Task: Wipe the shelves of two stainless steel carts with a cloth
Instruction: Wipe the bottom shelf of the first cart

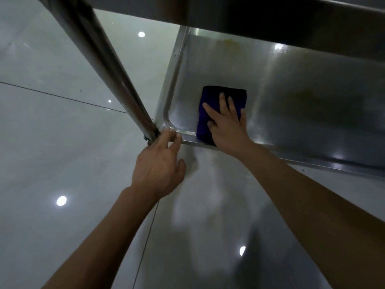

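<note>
A folded dark blue cloth (216,101) lies flat on the lower shelf (291,97) of a stainless steel cart, near its front left corner. My right hand (227,124) presses on the cloth with fingers spread straight. My left hand (160,163) is at the shelf's front left corner, its fingertips curled over the rim where the upright post (108,65) meets the shelf. Yellowish stains show on the shelf at the back and to the right of the cloth.
The underside of the cart's upper shelf (270,15) hangs over the far part of the lower shelf. A glossy tiled floor (62,142) with ceiling-light reflections surrounds the cart on the left and in front.
</note>
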`<state>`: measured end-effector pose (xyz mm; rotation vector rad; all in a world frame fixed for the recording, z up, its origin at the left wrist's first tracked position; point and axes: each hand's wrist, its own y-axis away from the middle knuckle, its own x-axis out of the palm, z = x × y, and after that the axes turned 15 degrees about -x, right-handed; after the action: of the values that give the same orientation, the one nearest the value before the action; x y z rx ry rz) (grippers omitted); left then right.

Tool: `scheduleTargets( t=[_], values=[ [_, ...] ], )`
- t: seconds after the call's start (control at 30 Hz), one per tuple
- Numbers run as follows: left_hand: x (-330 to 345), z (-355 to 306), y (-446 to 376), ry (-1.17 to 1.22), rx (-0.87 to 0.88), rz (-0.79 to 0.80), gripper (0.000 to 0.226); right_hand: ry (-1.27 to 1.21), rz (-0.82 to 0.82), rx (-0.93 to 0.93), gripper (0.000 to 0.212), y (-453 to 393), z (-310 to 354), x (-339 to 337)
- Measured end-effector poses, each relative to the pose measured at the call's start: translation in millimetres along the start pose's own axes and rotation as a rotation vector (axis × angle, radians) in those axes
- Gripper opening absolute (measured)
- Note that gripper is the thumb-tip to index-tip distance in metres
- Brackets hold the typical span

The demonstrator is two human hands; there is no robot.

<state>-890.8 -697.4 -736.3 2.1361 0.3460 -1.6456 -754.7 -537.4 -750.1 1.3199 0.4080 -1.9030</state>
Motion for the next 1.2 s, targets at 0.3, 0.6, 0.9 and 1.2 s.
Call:
scheduleTargets(
  t=[0.3,0.6,0.9,1.2],
  values=[
    [5,2,4,-0.097,-0.032,0.017,0.063,0.115,0.118,-0.235,0.052,-56,36,13],
    [0,-9,7,-0.116,-0.067,0.065,0.068,0.141,0.071,-0.184,0.055,-19,-2,12],
    [-14,-91,-18,-0.119,0.194,0.083,0.051,0.148,0.014,0.031,0.053,68,-92,-18],
    [5,-168,-23,-0.225,0.304,0.144,0.044,0.143,-0.019,0.256,0.053,162,-200,-47]
  ],
)
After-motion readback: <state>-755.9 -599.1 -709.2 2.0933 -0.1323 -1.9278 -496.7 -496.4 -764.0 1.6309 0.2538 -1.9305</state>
